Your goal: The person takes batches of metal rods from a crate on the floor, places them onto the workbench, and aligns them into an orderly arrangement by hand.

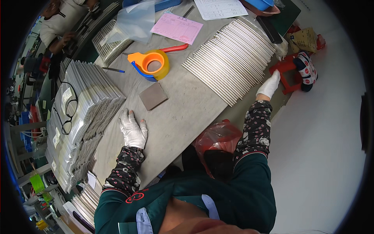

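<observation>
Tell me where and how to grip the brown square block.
Probably pinch the brown square block by two opposite edges, coming from the near side with the left hand: it lies flat, and the orange tape dispenser sits beyond its far edge.

Hands of the worker before me, two: one left hand [133,130], one right hand [268,85]. Metal rods [230,58]: one array, too many to count reliably. Single items: one tape dispenser [140,59], one grey square block [153,96], one blue pen [113,70], one red-handled tool [175,48], one pair of eyeglasses [71,117], one pink form [177,28], one red stool [287,74]. Co-workers [56,27] visible: one.
</observation>
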Action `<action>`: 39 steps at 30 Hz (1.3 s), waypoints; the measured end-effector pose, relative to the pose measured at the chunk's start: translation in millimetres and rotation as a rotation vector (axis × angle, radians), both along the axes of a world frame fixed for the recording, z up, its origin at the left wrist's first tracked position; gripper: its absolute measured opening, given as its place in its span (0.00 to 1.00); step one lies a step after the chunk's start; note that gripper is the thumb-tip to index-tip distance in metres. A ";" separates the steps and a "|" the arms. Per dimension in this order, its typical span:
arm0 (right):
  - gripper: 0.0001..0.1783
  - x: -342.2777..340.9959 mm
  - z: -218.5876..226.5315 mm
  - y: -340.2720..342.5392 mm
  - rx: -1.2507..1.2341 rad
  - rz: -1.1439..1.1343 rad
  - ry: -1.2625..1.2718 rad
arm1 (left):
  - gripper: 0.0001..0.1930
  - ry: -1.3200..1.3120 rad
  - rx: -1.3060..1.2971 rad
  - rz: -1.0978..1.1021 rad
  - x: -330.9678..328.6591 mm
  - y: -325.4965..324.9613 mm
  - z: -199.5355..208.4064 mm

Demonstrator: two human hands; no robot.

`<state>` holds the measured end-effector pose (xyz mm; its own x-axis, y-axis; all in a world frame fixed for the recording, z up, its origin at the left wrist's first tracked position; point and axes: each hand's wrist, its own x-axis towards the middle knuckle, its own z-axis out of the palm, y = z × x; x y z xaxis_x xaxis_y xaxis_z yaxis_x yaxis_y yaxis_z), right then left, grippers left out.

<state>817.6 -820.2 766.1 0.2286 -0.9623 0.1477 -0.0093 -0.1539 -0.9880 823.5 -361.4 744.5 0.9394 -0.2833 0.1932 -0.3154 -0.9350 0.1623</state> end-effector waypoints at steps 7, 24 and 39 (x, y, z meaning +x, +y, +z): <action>0.38 3.2 -9.8 11.2 0.403 0.312 -0.224 | 0.28 0.011 0.000 0.011 -5.0 -4.1 -2.4; 0.42 -25.4 -42.9 67.8 0.572 0.370 -0.456 | 0.29 0.000 0.029 0.087 -18.5 26.0 23.3; 0.36 -54.3 -19.6 128.4 0.362 0.038 -0.187 | 0.29 0.052 -0.018 0.075 -37.0 29.8 29.4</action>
<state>763.3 -691.8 746.5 0.2663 -0.9511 -0.1565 0.1747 0.2073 -0.9625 786.5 -331.6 773.9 0.9665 -0.2092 0.1485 -0.2358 -0.9524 0.1932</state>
